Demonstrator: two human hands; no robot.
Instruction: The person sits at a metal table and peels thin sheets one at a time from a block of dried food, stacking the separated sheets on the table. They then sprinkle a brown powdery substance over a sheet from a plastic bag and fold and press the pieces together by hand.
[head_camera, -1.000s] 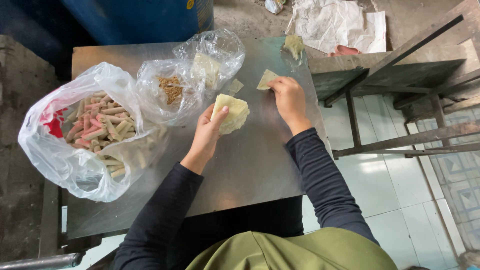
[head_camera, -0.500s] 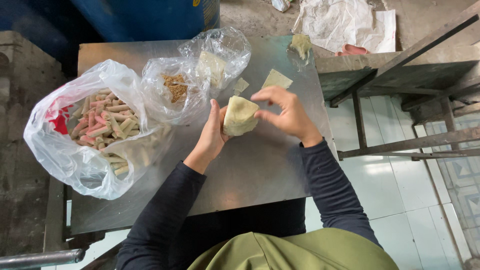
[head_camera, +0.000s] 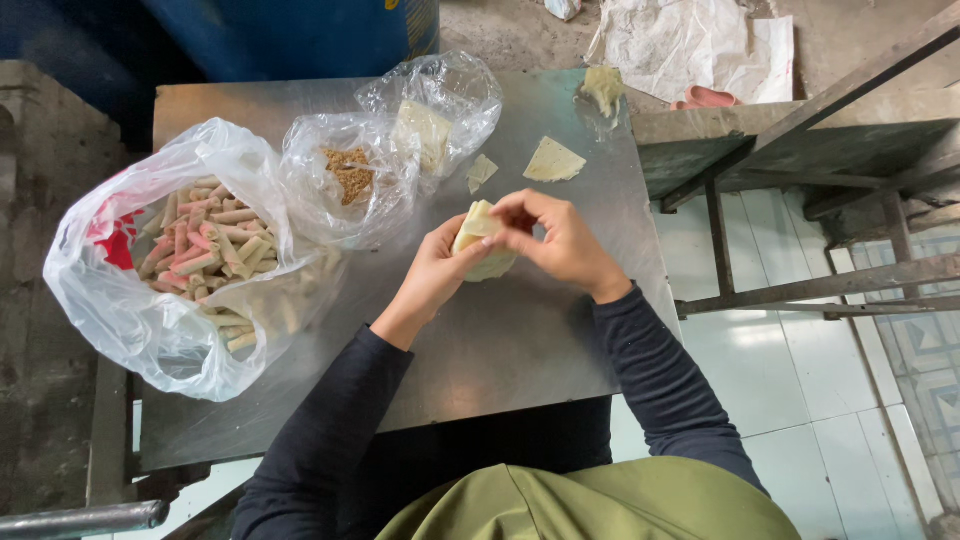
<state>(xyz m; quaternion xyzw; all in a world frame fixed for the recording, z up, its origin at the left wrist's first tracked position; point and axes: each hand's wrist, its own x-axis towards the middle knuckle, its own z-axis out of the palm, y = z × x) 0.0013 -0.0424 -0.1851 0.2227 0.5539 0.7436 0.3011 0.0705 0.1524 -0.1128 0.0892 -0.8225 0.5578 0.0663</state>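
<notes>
Over the middle of a grey metal table (head_camera: 520, 340), my left hand (head_camera: 435, 275) cups a pale yellow leaf wrapper (head_camera: 478, 240) from below. My right hand (head_camera: 560, 240) pinches the wrapper's top edge with fingertips, so both hands grip the same piece. A loose triangular leaf piece (head_camera: 552, 160) lies on the table just beyond my right hand, and a smaller scrap (head_camera: 481, 171) lies to its left.
A large clear bag of rolled sticks (head_camera: 200, 260) sits at the left. A smaller bag with brown filling (head_camera: 350, 175) and a bag of pale leaves (head_camera: 430, 125) stand behind. A metal frame (head_camera: 800, 200) stands right of the table, above white floor tiles.
My right hand came back from the loose leaf piece at the far side and joined the left hand on the wrapper; both hands now fold it together.
</notes>
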